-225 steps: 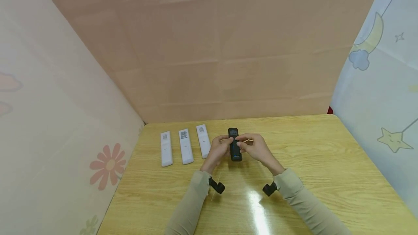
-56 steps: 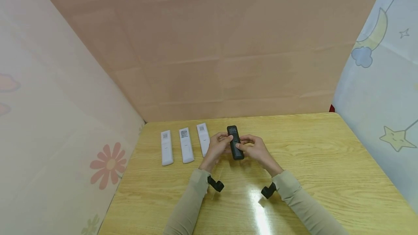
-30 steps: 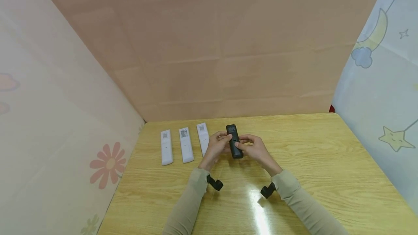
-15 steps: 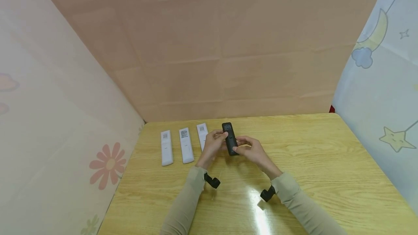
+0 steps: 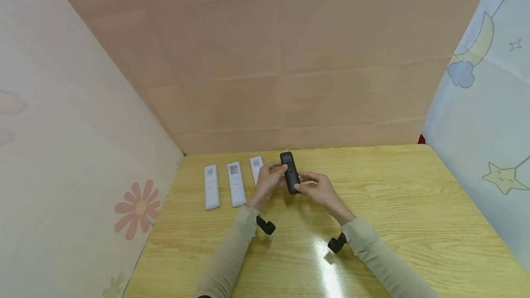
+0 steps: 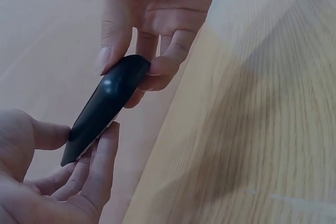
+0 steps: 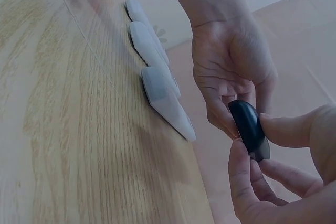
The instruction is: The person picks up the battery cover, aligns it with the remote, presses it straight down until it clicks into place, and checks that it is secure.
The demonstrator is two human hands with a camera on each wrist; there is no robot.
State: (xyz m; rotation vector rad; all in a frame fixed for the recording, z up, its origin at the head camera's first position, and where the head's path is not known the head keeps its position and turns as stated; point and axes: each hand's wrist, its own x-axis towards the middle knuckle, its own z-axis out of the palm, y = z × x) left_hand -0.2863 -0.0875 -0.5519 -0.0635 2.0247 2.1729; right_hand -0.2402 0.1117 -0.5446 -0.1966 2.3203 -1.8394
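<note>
A black remote control (image 5: 290, 174) is held above the table with its back face up, its top end leaning to the left. My left hand (image 5: 269, 179) pinches its upper left side, thumb on the back and fingers underneath, as the left wrist view also shows. Its lower end is pinched by my right hand (image 5: 320, 192), thumb on top; in the right wrist view this hand's fingers (image 7: 241, 174) curl beneath the dark casing. The back cover looks flush, with a small notch mark near the middle. The button side is turned down and hidden.
Three white remotes lie in a row on the wooden table (image 5: 393, 224): a left one (image 5: 211, 187), a middle one (image 5: 236, 185), and a right one (image 5: 256, 167) partly behind my left hand. A brown sheet (image 5: 281, 82) rises behind the table; patterned cloths flank it.
Earliest, blue showed in the black remote's back while fingers worked on it; from 1.9 s ago the back is plain black. Both hands have since shifted it left and away, tilting it further.
</note>
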